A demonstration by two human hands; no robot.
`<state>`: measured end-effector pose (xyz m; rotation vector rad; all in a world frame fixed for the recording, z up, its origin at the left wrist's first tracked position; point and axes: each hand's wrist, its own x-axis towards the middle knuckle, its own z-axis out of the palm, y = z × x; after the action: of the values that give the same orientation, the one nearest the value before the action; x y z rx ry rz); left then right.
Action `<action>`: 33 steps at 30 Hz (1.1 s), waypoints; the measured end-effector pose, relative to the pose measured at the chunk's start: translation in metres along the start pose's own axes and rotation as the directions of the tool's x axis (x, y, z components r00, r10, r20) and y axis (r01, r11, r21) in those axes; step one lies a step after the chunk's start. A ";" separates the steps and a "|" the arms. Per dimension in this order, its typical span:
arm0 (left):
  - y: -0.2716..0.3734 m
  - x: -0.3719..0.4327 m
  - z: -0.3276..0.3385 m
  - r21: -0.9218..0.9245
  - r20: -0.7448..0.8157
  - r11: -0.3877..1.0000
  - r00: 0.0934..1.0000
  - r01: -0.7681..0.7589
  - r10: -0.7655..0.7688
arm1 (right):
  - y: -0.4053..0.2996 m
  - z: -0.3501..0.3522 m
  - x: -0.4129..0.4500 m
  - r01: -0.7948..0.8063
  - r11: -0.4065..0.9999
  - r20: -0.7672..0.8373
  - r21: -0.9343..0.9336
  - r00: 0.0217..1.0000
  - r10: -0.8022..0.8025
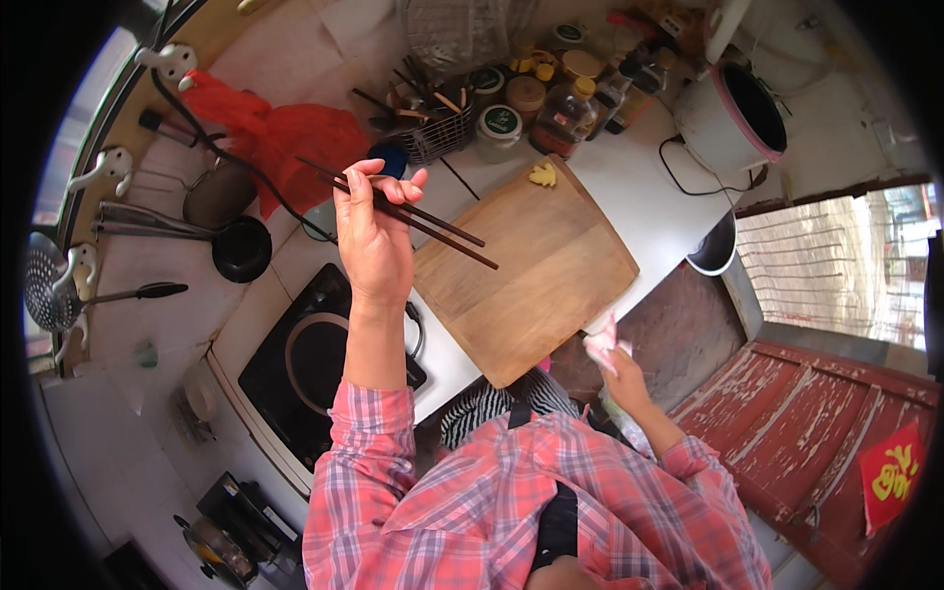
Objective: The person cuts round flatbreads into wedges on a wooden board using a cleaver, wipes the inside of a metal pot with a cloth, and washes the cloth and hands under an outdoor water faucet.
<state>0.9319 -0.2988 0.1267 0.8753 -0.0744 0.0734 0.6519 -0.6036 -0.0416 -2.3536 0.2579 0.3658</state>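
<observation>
My left hand [376, 236] is raised over the gap between the induction cooktop [295, 369] and the wooden cutting board [527, 273], palm up. Dark wooden chopsticks [442, 234] rest in its grip, their ends reaching over the board's left part. Lower right, beside the counter's front edge, my right hand [625, 376] holds a pink and white cloth [603, 345]. A small yellowish piece, which looks like ginger [543, 175], lies near the board's far corner.
Behind the board stand a wire utensil basket [439, 136], a glass jar [498, 136] and an oil bottle [564, 118]. A rice cooker [726, 122] sits at the right. A red mesh bag [295, 140] and a black ladle [242, 248] hang at the left.
</observation>
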 end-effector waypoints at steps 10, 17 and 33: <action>-0.048 -0.006 0.052 0.092 0.135 0.986 0.980 0.138 -0.149 | -0.044 -0.132 -0.023 -0.221 0.278 0.167 0.935 0.964 0.205; -0.041 0.010 0.078 0.171 0.123 0.985 0.992 -0.031 0.010 | 0.000 -0.100 -0.042 -0.143 0.591 -0.006 0.794 0.970 0.243; -0.079 0.188 0.056 0.696 0.086 0.604 0.880 -0.389 0.468 | 0.022 -0.081 -0.086 -0.223 0.736 -0.137 0.640 0.908 0.395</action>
<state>1.1249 -0.3864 0.1200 1.6115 -0.1666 0.6473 0.5800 -0.6689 0.0295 -1.6922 0.7904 0.0883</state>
